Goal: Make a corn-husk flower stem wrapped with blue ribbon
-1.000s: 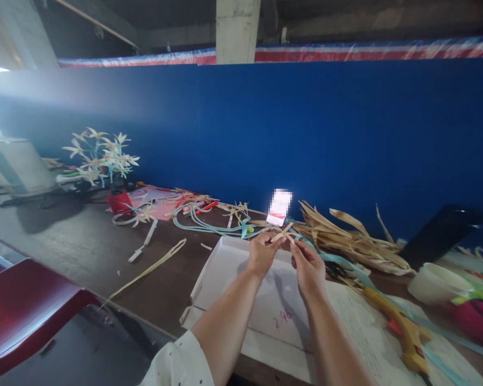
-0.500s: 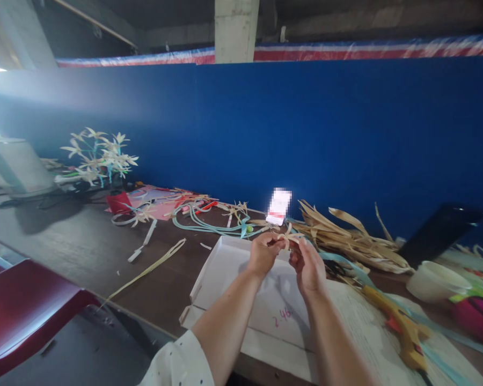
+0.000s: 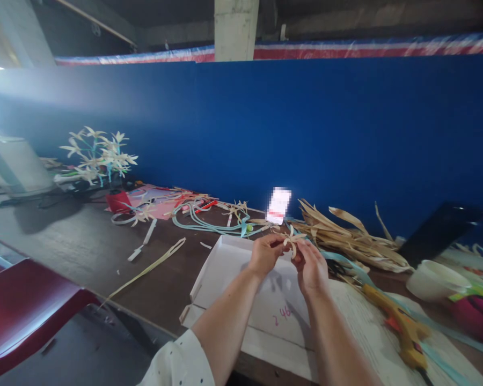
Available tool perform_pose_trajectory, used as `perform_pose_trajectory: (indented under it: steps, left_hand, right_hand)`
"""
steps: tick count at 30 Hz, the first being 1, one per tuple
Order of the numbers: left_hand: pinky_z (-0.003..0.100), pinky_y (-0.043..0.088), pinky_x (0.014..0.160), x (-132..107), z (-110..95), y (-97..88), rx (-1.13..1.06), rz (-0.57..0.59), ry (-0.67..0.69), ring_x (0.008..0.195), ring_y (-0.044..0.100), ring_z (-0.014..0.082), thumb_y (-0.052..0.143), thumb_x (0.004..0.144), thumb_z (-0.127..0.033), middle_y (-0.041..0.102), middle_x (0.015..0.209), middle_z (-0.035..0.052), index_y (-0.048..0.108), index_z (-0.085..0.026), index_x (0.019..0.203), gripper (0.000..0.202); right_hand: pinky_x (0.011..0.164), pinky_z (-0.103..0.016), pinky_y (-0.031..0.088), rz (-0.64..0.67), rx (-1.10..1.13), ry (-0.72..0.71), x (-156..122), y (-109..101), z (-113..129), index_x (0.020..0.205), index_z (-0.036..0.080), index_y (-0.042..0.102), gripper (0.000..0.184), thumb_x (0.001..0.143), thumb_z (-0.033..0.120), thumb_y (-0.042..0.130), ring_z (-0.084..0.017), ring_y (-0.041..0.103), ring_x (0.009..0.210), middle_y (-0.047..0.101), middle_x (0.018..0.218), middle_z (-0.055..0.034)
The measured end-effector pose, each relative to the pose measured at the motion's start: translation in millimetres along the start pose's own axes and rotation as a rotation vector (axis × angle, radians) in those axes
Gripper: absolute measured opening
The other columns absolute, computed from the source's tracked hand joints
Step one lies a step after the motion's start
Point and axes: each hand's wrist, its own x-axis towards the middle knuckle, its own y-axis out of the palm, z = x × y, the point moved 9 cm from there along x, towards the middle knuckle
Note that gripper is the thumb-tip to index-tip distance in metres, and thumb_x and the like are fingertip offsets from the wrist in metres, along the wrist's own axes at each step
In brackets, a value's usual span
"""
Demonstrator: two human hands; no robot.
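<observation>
A small cream flower (image 3: 293, 241) with narrow pointed petals is held between my two hands, above a white cardboard box (image 3: 241, 284). My left hand (image 3: 264, 253) pinches it from the left with thumb and forefinger. From the right, my right hand (image 3: 312, 266) grips a petal or the edge of the flower with its fingertips. The petals spread outward, and one curls down between the hands. The fingertips partly hide the flower's middle. Pink handwriting marks the box below my wrists.
Dried husks (image 3: 346, 236) lie behind my right hand, with a yellow glue gun (image 3: 398, 321) and a white cup (image 3: 437, 281) further right. A lit phone (image 3: 279, 206) leans at the back. Blue cord (image 3: 197, 222) and a flower arrangement (image 3: 104, 155) are to the left.
The flower has turned so its petals show more openly, one now hanging downward. My right hand has shifted slightly down and its fingers have drawn in. My left hand is almost still.
</observation>
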Motion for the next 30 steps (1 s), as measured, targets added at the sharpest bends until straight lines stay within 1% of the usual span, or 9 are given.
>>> perform_pose_trajectory:
  steps: [3,7,12,16,18,21,24,27,30]
  left_hand:
    - [0.021,0.046,0.057,0,4,1.9,-0.01,0.019,-0.029,0.067,0.059,0.0118,0.068,0.068,-0.031,0.067,0.079,0.0052,0.072,-0.014,0.089,0.027]
    - [0.021,0.046,0.056,0,5,2.6,0.014,0.025,-0.04,0.065,0.059,0.0114,0.066,0.069,-0.028,0.066,0.077,0.0057,0.073,-0.014,0.088,0.025]
    - [0.019,0.042,0.049,2,3,0.4,0.076,0.015,-0.002,0.058,0.054,0.009,0.064,0.07,-0.028,0.063,0.071,0.0041,0.073,-0.013,0.083,0.021]
    - [0.018,0.037,0.045,3,1,1.8,0.131,0.04,0.024,0.052,0.046,0.0064,0.066,0.069,-0.035,0.059,0.067,0.0024,0.072,-0.012,0.076,0.025]
    - [0.018,0.036,0.044,2,0,2.9,0.151,0.054,0.005,0.05,0.044,0.0057,0.067,0.067,-0.037,0.059,0.067,0.0017,0.071,-0.013,0.073,0.025]
    - [0.018,0.037,0.045,1,-1,2.9,0.181,0.065,-0.041,0.051,0.044,0.0061,0.067,0.067,-0.034,0.057,0.063,0.0012,0.071,-0.012,0.069,0.022]
    - [0.018,0.037,0.045,1,1,3.2,0.195,0.095,-0.063,0.052,0.045,0.0064,0.064,0.068,-0.031,0.058,0.064,0.0017,0.071,-0.012,0.073,0.021]
    - [0.018,0.037,0.046,3,5,3.5,0.187,0.128,-0.06,0.053,0.046,0.0068,0.063,0.069,-0.031,0.059,0.066,0.002,0.072,-0.012,0.078,0.023]
    - [0.018,0.037,0.047,3,6,3.4,0.186,0.141,-0.054,0.053,0.046,0.0073,0.064,0.068,-0.032,0.058,0.063,0.0017,0.072,-0.011,0.077,0.023]
  right_hand:
    - [0.041,-0.02,0.029,-0.063,0.006,0.001,1,-5,0,0.077,0.018,0.065,0.023,0.064,0.035,0.073,-0.006,0.039,0.046,0.057,0.061,0.0026]
    - [0.043,-0.02,0.032,-0.062,0.033,0.011,0,-4,1,0.077,0.017,0.066,0.024,0.064,0.036,0.073,-0.007,0.044,0.048,0.06,0.063,0.0011]
    - [0.041,-0.02,0.031,-0.049,-0.004,0.003,-1,-4,4,0.079,0.016,0.067,0.027,0.069,0.041,0.069,-0.006,0.04,0.046,0.059,0.063,0.0004]
    - [0.039,-0.019,0.03,-0.079,-0.018,0.022,3,-11,0,0.078,0.017,0.069,0.028,0.065,0.042,0.072,-0.005,0.037,0.045,0.058,0.063,0.0014]
    - [0.039,-0.019,0.03,-0.106,-0.026,0.025,5,-15,-2,0.076,0.018,0.069,0.026,0.063,0.04,0.074,-0.005,0.037,0.044,0.058,0.061,0.0021]
    - [0.039,-0.02,0.03,-0.147,-0.028,0.024,6,-19,-1,0.075,0.018,0.07,0.025,0.062,0.039,0.075,-0.006,0.038,0.043,0.059,0.061,0.0019]
    - [0.038,-0.02,0.03,-0.166,-0.017,0.056,5,-20,-2,0.072,0.017,0.07,0.026,0.058,0.038,0.077,-0.005,0.038,0.042,0.06,0.061,0.0015]
    - [0.037,-0.019,0.028,-0.178,-0.008,0.093,3,-20,-2,0.069,0.016,0.07,0.027,0.056,0.037,0.079,-0.004,0.037,0.041,0.058,0.058,0.0021]
    - [0.037,-0.019,0.027,-0.165,-0.004,0.088,2,-18,0,0.067,0.016,0.069,0.024,0.056,0.036,0.078,-0.004,0.036,0.041,0.056,0.056,0.003]
